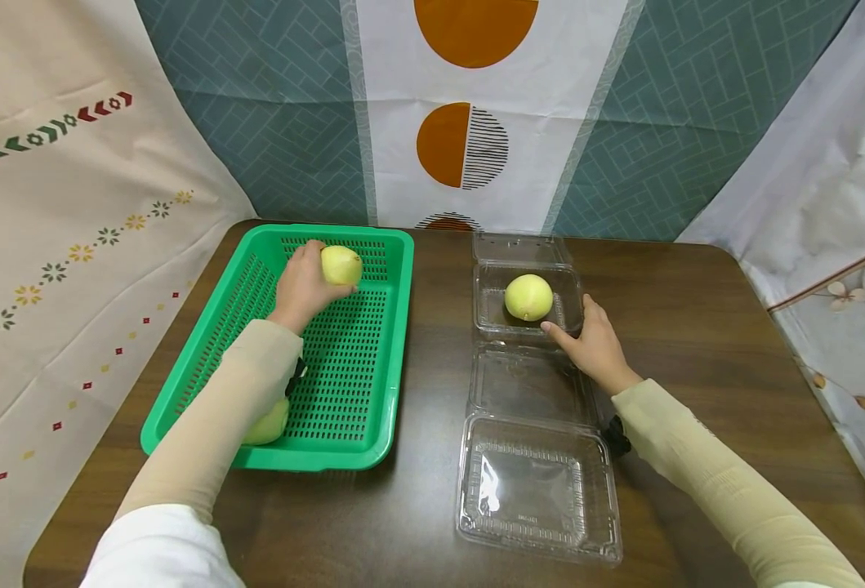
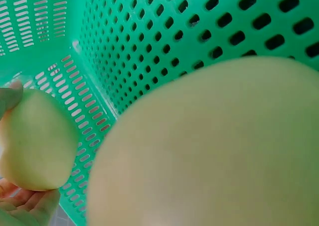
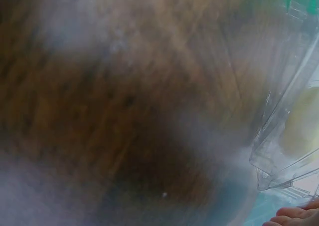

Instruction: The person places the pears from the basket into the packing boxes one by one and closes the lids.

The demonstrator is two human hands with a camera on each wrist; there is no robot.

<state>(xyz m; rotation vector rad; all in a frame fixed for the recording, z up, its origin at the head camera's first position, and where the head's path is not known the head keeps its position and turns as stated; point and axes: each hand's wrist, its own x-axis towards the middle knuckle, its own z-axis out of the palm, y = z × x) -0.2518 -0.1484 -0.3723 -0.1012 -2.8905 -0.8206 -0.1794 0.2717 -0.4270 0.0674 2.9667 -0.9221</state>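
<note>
L hand grips yellow fruit over green basket — R hand spread wide at clear box w/ another fruit inside.

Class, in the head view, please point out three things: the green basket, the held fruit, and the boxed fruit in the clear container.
Green basket [image 1: 344,367]: head view, on its bare slotted floor.
Held fruit [image 1: 341,266]: head view, on its exposed side.
Boxed fruit [image 1: 528,296]: head view, on its visible middle.
</note>
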